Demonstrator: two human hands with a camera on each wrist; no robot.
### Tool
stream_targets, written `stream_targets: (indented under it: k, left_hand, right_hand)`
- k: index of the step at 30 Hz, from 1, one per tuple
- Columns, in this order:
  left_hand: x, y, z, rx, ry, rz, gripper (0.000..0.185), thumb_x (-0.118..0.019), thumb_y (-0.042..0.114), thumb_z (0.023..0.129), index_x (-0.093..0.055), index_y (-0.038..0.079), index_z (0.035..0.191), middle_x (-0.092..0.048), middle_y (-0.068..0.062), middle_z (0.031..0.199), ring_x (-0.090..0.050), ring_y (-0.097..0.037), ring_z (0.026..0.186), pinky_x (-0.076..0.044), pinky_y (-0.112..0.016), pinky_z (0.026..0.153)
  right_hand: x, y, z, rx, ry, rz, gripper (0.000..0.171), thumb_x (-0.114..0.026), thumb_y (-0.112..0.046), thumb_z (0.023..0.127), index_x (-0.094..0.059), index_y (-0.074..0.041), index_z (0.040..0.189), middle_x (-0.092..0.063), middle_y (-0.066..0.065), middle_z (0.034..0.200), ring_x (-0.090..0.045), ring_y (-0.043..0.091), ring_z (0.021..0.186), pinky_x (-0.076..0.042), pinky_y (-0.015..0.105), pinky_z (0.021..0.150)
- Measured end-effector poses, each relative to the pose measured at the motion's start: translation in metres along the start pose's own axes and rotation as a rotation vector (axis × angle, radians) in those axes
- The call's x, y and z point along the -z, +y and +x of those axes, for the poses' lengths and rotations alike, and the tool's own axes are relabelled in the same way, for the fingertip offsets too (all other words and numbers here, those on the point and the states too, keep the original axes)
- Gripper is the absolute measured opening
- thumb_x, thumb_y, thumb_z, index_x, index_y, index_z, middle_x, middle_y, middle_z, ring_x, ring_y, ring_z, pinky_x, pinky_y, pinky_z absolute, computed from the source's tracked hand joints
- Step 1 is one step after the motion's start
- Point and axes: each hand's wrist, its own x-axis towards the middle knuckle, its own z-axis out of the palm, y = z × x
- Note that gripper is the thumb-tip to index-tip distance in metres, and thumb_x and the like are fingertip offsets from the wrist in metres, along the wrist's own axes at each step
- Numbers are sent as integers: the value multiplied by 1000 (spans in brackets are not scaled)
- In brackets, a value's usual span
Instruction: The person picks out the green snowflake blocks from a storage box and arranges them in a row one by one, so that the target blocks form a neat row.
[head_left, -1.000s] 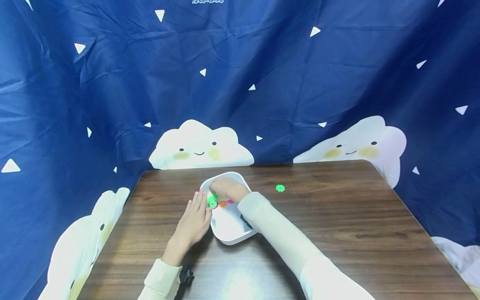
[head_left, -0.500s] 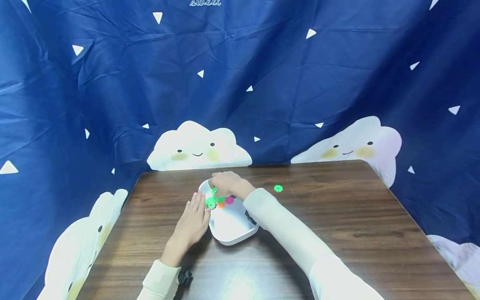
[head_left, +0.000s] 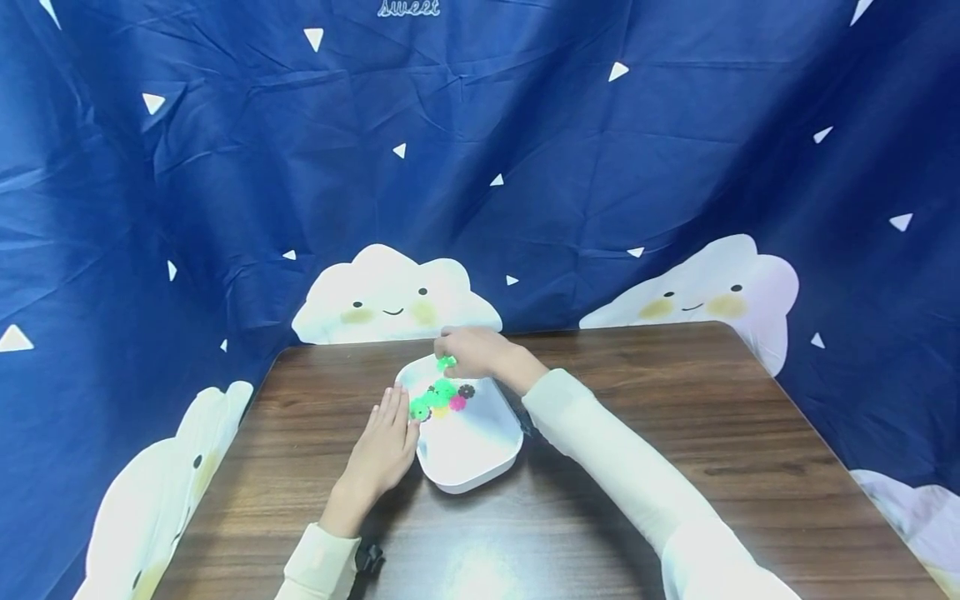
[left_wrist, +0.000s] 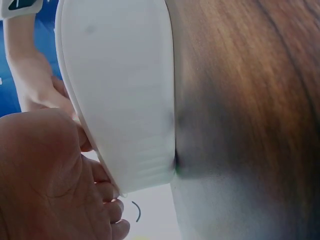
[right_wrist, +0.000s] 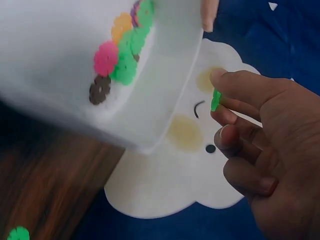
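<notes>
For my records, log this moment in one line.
right hand: pinches green disc | left hand: touches white tray | tray: holds flower-shaped discs

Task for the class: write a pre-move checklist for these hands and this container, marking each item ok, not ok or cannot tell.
1. Right hand pinching a bright-green, flower-shaped plastic piece: ok.
2. Left hand touching the white, rounded-corner plastic container: ok.
3. Pink, flower-shaped plastic piece and dark-brown, flower-shaped plastic piece inside the container: ok.
4. Dark-brown wood-grain table free of pieces: not ok; a loose bright-green piece lies there.
5. Number of green pieces inside the container: cannot tell; they overlap.
</notes>
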Motion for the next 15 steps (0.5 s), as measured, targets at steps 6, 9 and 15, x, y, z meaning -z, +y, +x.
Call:
stream_targets:
  k: [6, 9, 15]
  left_hand:
    - [-1, 0, 0, 5, 2, -1, 60, -33, 31, 106, -21, -3, 154, -14, -17, 164, -10, -31, 153, -18, -51, 123]
    - [-2, 0, -1, 5, 8, 5, 61, -33, 31, 105, -21, -3, 154, -14, -17, 164, -13, -33, 153, -18, -51, 123]
    - [0, 1, -1, 11, 9, -9, 61, -32, 32, 105, -21, -3, 154, -14, -17, 164, -13, -33, 153, -18, -51, 123]
  right_hand:
    - [12, 16, -21, -18, 55, -38, 28, -71, -36, 88, -70, -24, 114, -63, -7, 105, -63, 10, 91, -55, 31, 84]
    - [18, 25, -32, -25, 71, -36, 27, -70, -37, 89, -69, -25, 113, -62, -8, 104, -59, 9, 86, -55, 31, 80]
    - [27, 43, -53, -45, 131, -16, 23, -71, -34, 88, -70, -23, 108, -61, -5, 99, -57, 12, 81, -53, 33, 74]
